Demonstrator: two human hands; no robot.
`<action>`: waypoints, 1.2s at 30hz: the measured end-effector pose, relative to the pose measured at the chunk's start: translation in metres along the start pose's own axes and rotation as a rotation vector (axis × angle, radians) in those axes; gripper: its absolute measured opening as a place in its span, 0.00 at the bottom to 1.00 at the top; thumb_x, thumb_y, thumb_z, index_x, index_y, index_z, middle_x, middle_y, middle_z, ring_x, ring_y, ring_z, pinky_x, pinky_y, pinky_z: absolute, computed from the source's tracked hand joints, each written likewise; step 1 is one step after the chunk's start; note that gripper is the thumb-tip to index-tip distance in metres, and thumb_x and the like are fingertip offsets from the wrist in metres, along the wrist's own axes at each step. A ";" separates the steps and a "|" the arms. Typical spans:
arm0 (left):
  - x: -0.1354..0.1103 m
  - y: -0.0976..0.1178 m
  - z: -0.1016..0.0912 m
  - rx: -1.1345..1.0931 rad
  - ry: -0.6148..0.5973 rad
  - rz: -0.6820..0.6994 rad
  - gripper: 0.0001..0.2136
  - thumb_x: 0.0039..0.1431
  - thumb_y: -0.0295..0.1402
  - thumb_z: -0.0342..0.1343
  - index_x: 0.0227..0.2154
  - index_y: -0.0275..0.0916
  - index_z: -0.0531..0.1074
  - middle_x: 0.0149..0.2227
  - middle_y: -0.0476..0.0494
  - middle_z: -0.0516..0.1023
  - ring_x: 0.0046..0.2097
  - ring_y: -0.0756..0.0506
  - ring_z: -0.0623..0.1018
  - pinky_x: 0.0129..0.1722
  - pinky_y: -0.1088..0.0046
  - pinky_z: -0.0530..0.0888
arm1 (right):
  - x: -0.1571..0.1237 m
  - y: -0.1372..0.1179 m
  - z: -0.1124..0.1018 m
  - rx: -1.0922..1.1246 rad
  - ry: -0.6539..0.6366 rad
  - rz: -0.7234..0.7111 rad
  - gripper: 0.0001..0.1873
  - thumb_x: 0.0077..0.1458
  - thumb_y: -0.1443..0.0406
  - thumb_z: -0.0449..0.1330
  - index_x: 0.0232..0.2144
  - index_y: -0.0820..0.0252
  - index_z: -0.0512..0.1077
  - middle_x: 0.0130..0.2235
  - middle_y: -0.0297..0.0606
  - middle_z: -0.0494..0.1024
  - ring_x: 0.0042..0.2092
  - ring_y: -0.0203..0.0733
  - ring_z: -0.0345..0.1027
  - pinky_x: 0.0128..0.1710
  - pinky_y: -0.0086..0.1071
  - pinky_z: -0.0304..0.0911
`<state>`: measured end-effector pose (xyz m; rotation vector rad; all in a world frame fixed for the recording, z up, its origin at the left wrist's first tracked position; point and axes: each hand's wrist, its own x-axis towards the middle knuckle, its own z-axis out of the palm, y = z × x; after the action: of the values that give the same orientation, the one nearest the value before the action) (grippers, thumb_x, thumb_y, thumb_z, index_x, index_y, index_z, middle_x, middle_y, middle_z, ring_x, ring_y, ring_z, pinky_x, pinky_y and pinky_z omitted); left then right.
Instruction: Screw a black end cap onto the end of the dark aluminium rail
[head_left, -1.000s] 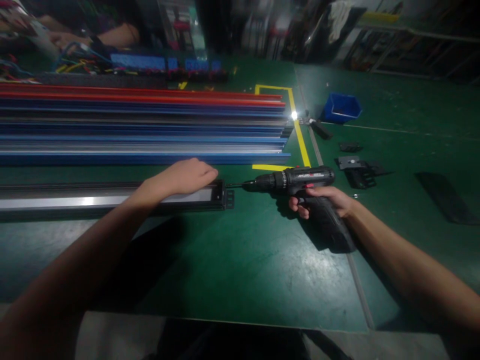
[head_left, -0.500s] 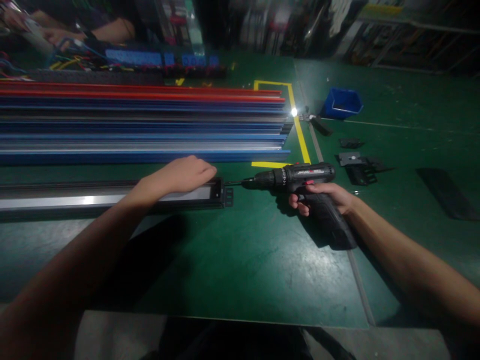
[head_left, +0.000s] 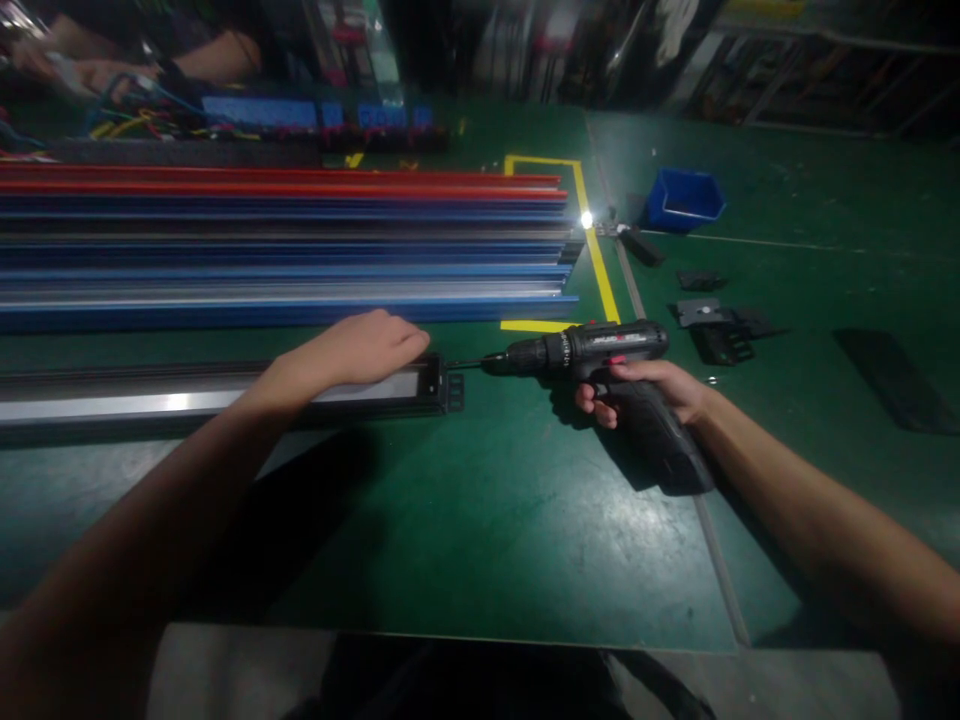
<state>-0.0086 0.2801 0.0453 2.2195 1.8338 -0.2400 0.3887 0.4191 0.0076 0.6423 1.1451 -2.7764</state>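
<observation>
My right hand (head_left: 649, 390) is wrapped round the grip of a black cordless drill (head_left: 615, 350), with a finger at its red trigger. The drill lies level and points left. Its long thin bit reaches the end cap of a long black metal profile (head_left: 360, 403), which has a pale strip along its inside. Across the top of the profile, close to that end, lies my left hand (head_left: 367, 347), gripping it; the fingertips are hidden on the far side. A small slotted black bracket (head_left: 455, 392) sticks out from the end cap.
Behind the profile lie several blue and red rails (head_left: 300, 250) inside yellow tape (head_left: 600, 270). A blue bin (head_left: 684, 200), dark brackets (head_left: 720, 325) and a black flat piece (head_left: 896, 380) are at right. Another person's arm (head_left: 217, 60) works among wires at the far left.
The whole view has shifted very slightly. Both hands, the drill and the profile keep the same positions relative to each other.
</observation>
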 end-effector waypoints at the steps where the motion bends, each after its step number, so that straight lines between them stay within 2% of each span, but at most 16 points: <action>1: 0.000 -0.001 0.001 0.005 0.001 0.005 0.24 0.73 0.43 0.35 0.34 0.43 0.77 0.38 0.41 0.83 0.38 0.42 0.78 0.37 0.66 0.68 | 0.000 0.000 0.000 0.002 -0.007 0.000 0.18 0.63 0.59 0.68 0.47 0.70 0.76 0.44 0.48 0.82 0.38 0.41 0.78 0.40 0.32 0.76; 5: 0.001 -0.004 0.003 0.025 0.008 0.021 0.24 0.72 0.42 0.36 0.35 0.43 0.77 0.39 0.41 0.83 0.38 0.41 0.78 0.37 0.65 0.66 | 0.002 0.000 -0.001 0.000 -0.049 -0.024 0.20 0.63 0.58 0.69 0.47 0.73 0.77 0.44 0.49 0.82 0.38 0.40 0.79 0.41 0.31 0.75; 10: 0.001 -0.003 0.002 0.001 -0.003 0.007 0.25 0.72 0.44 0.35 0.35 0.44 0.77 0.39 0.41 0.83 0.38 0.41 0.78 0.36 0.65 0.66 | 0.001 0.001 -0.002 0.011 -0.043 -0.023 0.21 0.63 0.58 0.69 0.47 0.74 0.77 0.44 0.50 0.82 0.38 0.40 0.80 0.41 0.30 0.76; 17: -0.001 0.003 -0.002 -0.019 0.011 -0.001 0.23 0.72 0.43 0.36 0.31 0.43 0.75 0.34 0.42 0.81 0.34 0.43 0.75 0.34 0.66 0.64 | 0.000 0.000 0.001 0.029 -0.010 0.003 0.18 0.64 0.59 0.68 0.47 0.70 0.77 0.44 0.48 0.83 0.38 0.40 0.79 0.40 0.31 0.76; 24: 0.001 -0.002 0.002 0.024 0.012 0.019 0.23 0.72 0.42 0.36 0.32 0.42 0.75 0.35 0.43 0.81 0.35 0.43 0.76 0.33 0.67 0.63 | 0.002 0.001 -0.002 0.034 -0.039 -0.019 0.22 0.62 0.58 0.69 0.47 0.76 0.78 0.43 0.50 0.83 0.38 0.40 0.80 0.41 0.29 0.77; 36: -0.002 0.002 -0.001 -0.007 0.023 0.014 0.23 0.72 0.42 0.36 0.32 0.42 0.74 0.35 0.43 0.80 0.34 0.43 0.75 0.32 0.67 0.60 | 0.001 0.000 -0.002 0.061 -0.005 0.007 0.21 0.63 0.59 0.68 0.48 0.72 0.75 0.43 0.50 0.83 0.38 0.42 0.80 0.41 0.32 0.77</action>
<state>-0.0073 0.2786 0.0465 2.2385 1.8268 -0.2058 0.3885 0.4211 0.0060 0.6430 1.0590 -2.8147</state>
